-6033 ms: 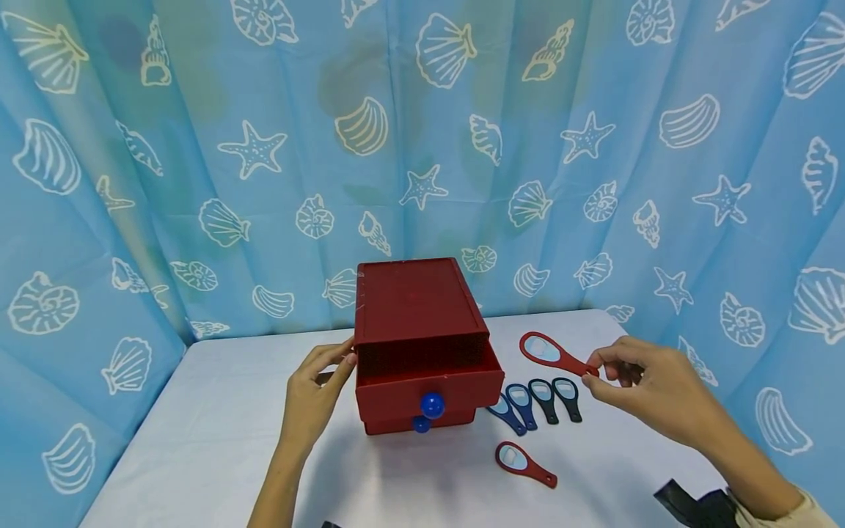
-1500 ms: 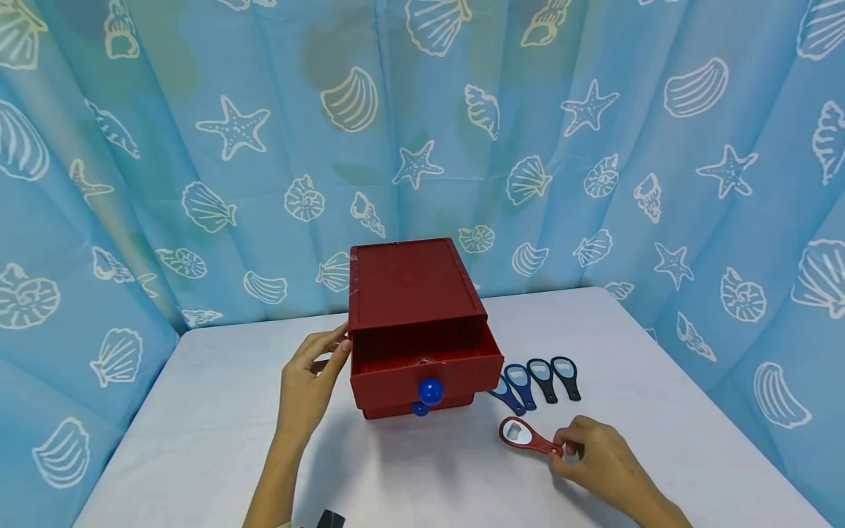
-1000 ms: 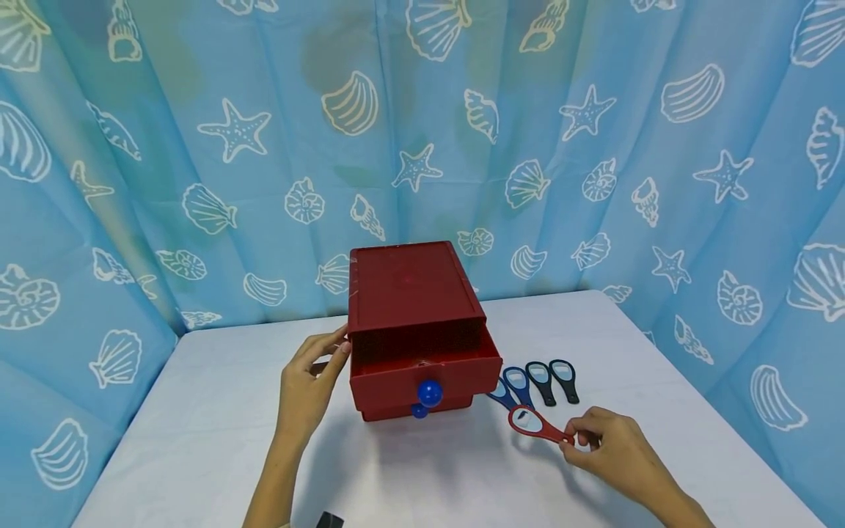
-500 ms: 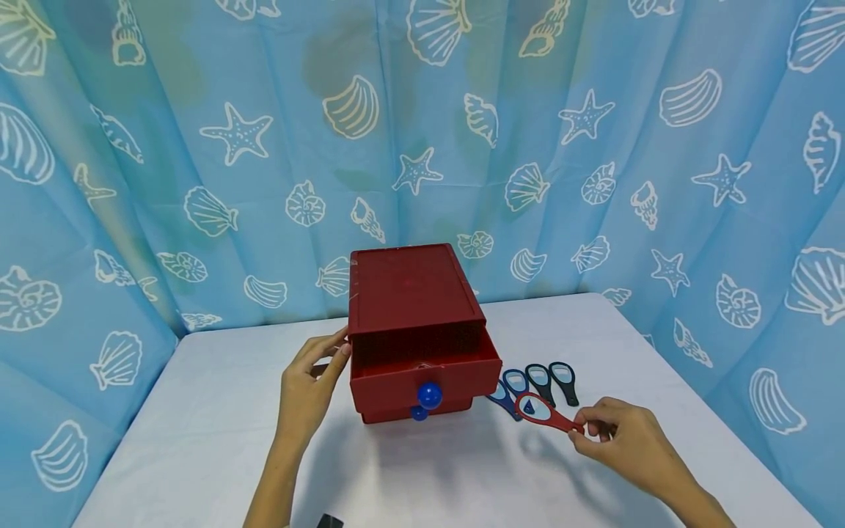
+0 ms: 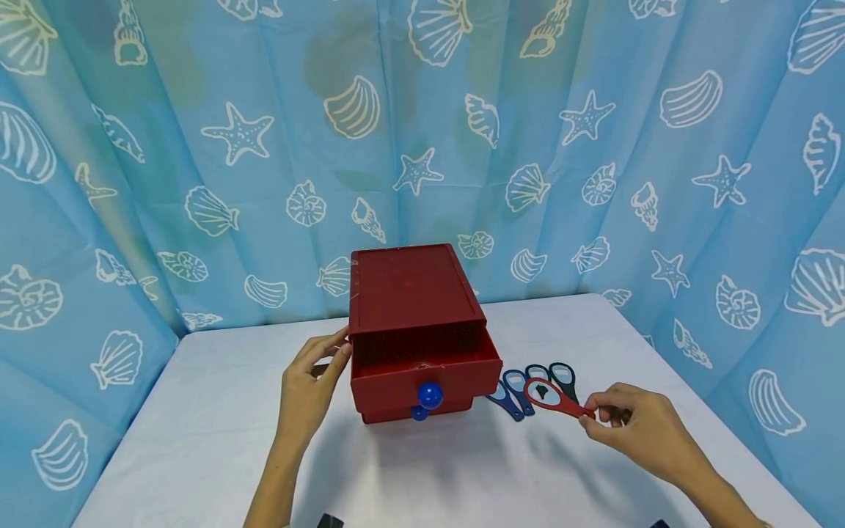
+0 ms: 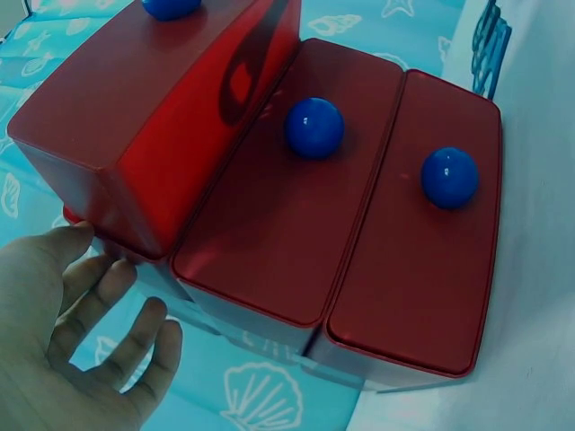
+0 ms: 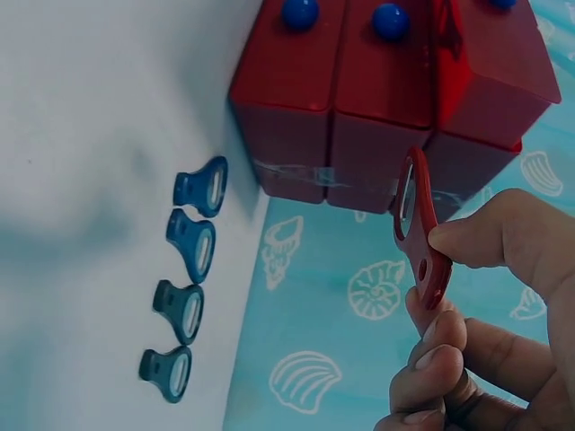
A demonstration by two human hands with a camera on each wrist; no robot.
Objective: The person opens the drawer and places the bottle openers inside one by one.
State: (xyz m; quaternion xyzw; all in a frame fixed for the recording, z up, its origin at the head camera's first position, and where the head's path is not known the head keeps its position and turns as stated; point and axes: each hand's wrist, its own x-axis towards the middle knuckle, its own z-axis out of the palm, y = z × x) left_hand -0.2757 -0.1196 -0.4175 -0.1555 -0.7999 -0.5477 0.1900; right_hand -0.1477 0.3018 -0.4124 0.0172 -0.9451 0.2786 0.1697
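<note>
My right hand (image 5: pixel 643 431) pinches the handle end of a red bottle opener (image 5: pixel 552 400) between thumb and fingers. The opener is raised off the table, with its ring pointing left toward a dark red drawer box (image 5: pixel 412 287). In the right wrist view, the thumb presses on the red bottle opener (image 7: pixel 419 224) near its hole. My left hand (image 5: pixel 310 392) rests against the left side of the box, fingers loosely bent, with thumb and fingertips touching its edge. The top drawer (image 5: pixel 422 378), with a blue knob, is pulled out; its floor is mostly in shadow.
Two blue bottle openers (image 7: pixel 190 242) and two dark green-black bottle openers (image 7: pixel 178 310) lie in a row on the white table (image 5: pixel 231 411), right of the box. Lower drawers (image 6: pixel 296 197) are closed. A blue shell-print curtain (image 5: pixel 264 205) hangs behind.
A different red bottle opener was in my right hand six seconds ago. My right hand has since picked up this one from the table front and raised it rightward and back. My left hand stays put.
</note>
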